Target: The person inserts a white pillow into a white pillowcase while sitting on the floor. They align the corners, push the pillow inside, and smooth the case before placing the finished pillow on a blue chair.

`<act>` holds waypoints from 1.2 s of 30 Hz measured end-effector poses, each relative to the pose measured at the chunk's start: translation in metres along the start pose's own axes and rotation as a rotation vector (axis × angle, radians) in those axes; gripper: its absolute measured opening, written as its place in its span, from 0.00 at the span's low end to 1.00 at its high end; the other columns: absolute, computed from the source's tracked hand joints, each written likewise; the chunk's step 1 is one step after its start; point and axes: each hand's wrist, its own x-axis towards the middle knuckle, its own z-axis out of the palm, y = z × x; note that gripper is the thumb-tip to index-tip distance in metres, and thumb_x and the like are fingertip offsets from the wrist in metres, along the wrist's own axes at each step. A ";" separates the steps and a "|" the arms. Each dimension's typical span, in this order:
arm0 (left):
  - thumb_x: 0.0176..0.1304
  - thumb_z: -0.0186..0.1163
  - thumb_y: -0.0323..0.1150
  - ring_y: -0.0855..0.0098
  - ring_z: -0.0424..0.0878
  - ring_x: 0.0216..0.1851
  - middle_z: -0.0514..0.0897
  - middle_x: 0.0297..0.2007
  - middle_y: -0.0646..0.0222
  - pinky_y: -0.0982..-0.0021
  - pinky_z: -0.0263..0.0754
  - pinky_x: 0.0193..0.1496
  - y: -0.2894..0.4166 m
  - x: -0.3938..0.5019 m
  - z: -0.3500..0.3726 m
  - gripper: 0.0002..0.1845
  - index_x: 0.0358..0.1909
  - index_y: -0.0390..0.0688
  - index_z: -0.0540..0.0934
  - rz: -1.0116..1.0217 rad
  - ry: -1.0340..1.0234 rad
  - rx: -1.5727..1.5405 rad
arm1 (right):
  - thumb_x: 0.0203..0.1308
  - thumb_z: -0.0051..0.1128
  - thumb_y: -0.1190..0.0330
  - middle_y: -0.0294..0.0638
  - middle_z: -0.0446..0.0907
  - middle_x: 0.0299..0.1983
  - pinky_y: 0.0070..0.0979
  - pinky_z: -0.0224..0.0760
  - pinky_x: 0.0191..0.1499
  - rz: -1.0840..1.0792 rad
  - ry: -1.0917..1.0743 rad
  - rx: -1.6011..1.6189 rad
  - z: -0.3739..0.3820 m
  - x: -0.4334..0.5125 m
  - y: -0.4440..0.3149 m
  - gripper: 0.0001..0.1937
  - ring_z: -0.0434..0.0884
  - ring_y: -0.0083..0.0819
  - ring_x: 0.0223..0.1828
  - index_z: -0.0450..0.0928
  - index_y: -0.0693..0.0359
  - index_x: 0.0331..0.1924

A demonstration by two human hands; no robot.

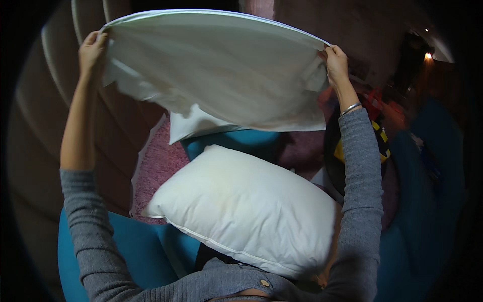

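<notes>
A white fabric cover, probably a pillowcase point(219, 64), hangs stretched between my raised arms. My left hand point(92, 51) pinches its upper left corner, and my right hand point(335, 62) grips the upper right corner. Below the cloth, on my lap, lies a plump white pillow point(249, 204) with a piped seam, tilted with its right end lower. Behind it, a second white pillow point(198, 122) rests on a teal upholstered seat point(234, 141), partly hidden by the hanging cloth. A metal bracelet point(351, 108) circles my right wrist.
A pink shaggy rug point(162, 162) covers floor at the left, beside a padded, ribbed surface point(34, 151). Teal upholstery point(128, 241) lies around me. A black and yellow item point(381, 139) and red items point(373, 104) are past my right forearm. A small light point(428, 56) glows upper right.
</notes>
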 end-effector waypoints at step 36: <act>0.45 0.67 0.20 0.57 0.79 0.52 0.81 0.52 0.57 0.66 0.76 0.49 0.024 -0.384 0.023 0.21 0.45 0.43 0.88 -0.045 -0.927 0.319 | 0.73 0.46 0.39 0.54 0.77 0.65 0.32 0.66 0.68 1.047 -0.659 -0.488 -0.114 -0.347 0.136 0.33 0.76 0.44 0.66 0.80 0.60 0.63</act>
